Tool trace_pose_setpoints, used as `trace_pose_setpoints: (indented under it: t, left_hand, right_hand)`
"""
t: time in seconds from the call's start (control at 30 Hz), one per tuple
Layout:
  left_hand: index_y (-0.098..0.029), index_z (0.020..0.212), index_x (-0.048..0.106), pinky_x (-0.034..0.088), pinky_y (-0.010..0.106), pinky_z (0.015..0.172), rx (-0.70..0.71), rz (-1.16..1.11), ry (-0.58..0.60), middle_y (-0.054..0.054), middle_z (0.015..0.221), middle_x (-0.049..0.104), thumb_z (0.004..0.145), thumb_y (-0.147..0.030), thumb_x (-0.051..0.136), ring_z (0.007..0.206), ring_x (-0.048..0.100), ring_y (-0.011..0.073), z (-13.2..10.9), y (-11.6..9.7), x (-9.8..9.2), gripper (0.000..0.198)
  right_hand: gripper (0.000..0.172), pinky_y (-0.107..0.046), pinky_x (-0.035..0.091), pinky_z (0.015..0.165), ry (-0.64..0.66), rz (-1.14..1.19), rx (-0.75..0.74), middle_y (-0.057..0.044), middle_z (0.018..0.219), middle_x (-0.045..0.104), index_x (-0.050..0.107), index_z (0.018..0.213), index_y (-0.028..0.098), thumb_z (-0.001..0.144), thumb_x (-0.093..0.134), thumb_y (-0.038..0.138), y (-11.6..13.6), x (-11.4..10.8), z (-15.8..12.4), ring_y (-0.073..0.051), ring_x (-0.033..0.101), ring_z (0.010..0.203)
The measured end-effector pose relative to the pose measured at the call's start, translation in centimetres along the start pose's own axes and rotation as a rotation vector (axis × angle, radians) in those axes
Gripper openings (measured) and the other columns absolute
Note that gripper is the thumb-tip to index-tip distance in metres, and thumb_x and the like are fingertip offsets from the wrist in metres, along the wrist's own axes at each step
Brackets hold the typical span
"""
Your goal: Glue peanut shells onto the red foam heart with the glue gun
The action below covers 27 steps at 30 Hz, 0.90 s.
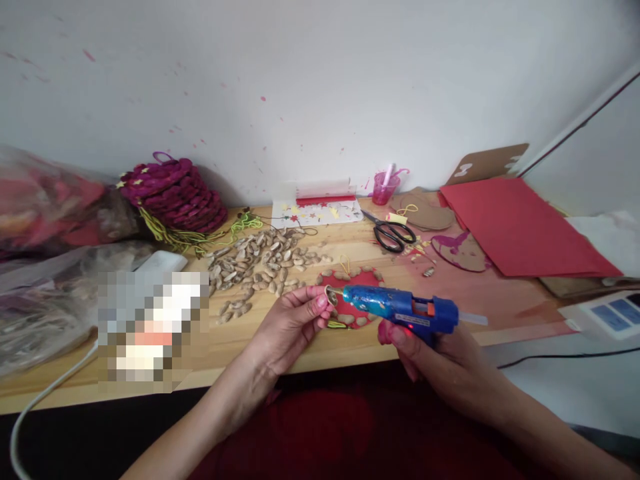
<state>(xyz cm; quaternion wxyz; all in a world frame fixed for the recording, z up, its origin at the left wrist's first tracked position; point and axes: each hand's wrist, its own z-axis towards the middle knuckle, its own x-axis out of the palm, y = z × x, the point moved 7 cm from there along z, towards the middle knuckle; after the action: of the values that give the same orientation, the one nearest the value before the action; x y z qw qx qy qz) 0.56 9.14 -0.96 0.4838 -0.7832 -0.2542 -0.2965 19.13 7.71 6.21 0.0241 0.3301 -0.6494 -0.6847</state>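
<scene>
Here's the left hand (287, 320), thumb and fingers pinching one peanut shell (331, 294), and the right hand (430, 357) wrapped around the handle of one glue gun (383, 305). Everything hangs on that nozzle and that shell: the gun's long axis runs crosswise, roughly along the front edge of the bench (280, 357), nozzle pointing left. The shell sits right at its tip, just left of it; whether they touch, I cannot tell. The shell lies well away to the left of the right hand.

Right behind them, one red piece (356, 281) near the middle of the front edge, nearer the left hand's fingertips, shells ringing its rim; the gun and fingers cover part, so no full count.

Outward we go! Left of it, a pile of loose shells (265, 260), far too overlapped to number. Towards the back edge: one sheet of star stickers (320, 212), one cup (384, 192) with one white stick in it, and one pair of scissors (395, 235), blades angled back and left. Near the back left, one purple braided bundle (180, 193); towards the right end, red sheets (530, 223), stacked, number unclear.
</scene>
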Motion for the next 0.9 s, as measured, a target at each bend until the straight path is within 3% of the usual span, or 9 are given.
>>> trace_pose_setpoints:
  t: [0.27,0.9]
  left_hand:
    - [-0.012,0.08,0.077,0.054,0.012,0.054,0.004,0.013,-0.004,0.003,0.065,0.071,0.063,-0.016,0.093,0.056,0.064,0.0065,-0.1,0.1,0.1,0.024]
    - [-0.012,0.081,0.074,0.053,0.012,0.056,0.0,0.024,-0.029,0.001,0.066,0.07,0.065,-0.017,0.092,0.058,0.064,0.0061,-0.2,0.2,-0.3,0.025]
  right_hand:
    - [0.037,-0.024,0.038,0.049,-0.015,-0.023,-0.027,0.004,0.057,0.053,0.053,0.071,0.022,0.102,0.049,0.043,0.4,-0.1,0.2,-0.011,0.049,0.052]
    - [0.039,-0.027,0.04,0.044,-0.052,-0.1,-0.084,0.002,0.052,0.055,0.058,0.067,0.026,0.101,0.052,0.044,1.1,-0.5,0.2,-0.014,0.052,0.049]
